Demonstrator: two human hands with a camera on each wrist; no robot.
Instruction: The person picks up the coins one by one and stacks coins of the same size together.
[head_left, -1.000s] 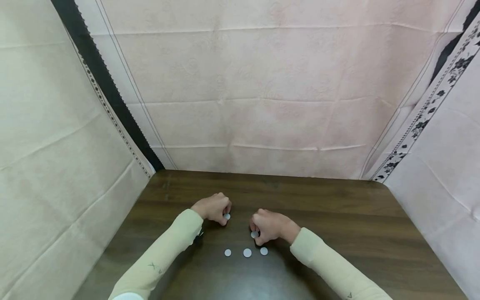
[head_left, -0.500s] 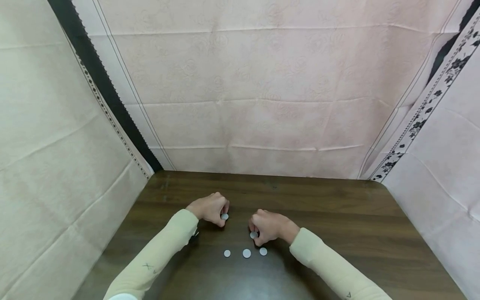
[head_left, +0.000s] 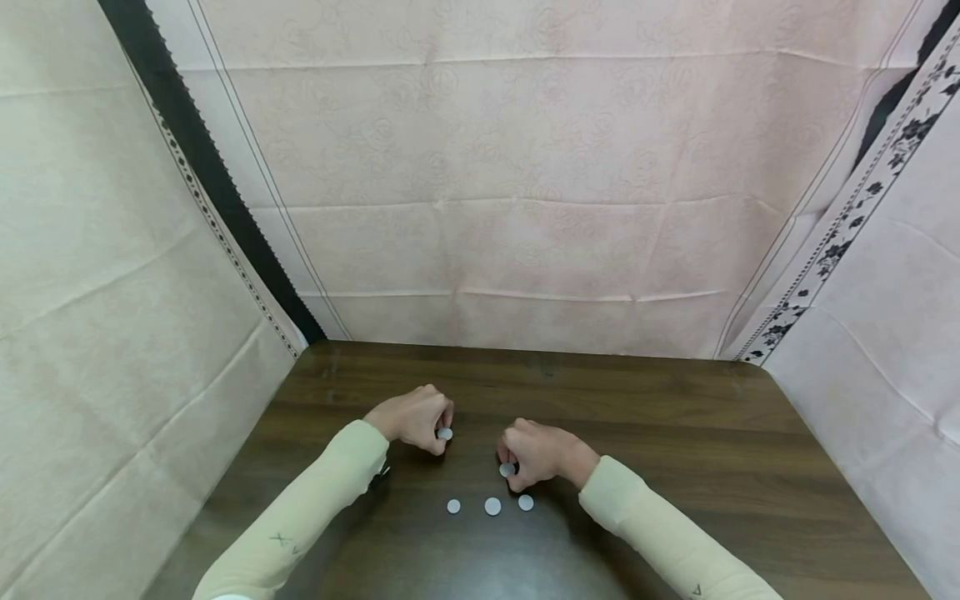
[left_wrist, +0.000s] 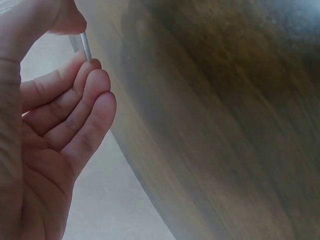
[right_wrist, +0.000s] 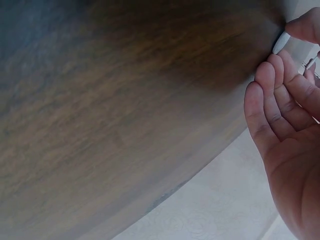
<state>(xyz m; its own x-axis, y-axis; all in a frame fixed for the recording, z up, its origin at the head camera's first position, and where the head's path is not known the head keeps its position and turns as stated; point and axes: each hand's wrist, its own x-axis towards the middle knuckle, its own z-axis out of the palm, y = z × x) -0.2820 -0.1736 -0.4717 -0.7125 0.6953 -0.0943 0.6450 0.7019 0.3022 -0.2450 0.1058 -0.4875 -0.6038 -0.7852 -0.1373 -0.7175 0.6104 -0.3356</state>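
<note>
My left hand (head_left: 411, 419) pinches a small white disc (head_left: 445, 433) between thumb and fingertips, over the left-middle of the table. Seen edge-on in the left wrist view, that disc (left_wrist: 86, 47) is thin and flat. Further right and a little nearer, my right hand (head_left: 542, 452) pinches a second white disc (head_left: 507, 470) by its edge; in the right wrist view this disc (right_wrist: 281, 42) shows between thumb and fingers, close to the wood. Three more discs lie flat in a row just in front: a left one (head_left: 453, 507), a middle one (head_left: 492, 506) and a right one (head_left: 526, 502).
The dark wooden table (head_left: 675, 417) has rounded far corners. Pale patterned cloth (head_left: 510, 167) hangs behind it, with further cloth at the left (head_left: 112, 333) and right (head_left: 885, 350) sides. Both forearms wear pale sleeves (head_left: 315, 500).
My left hand has drifted a little to the left with its disc. The right hand holds its disc in nearly the same place, and the three discs on the table stay put.
</note>
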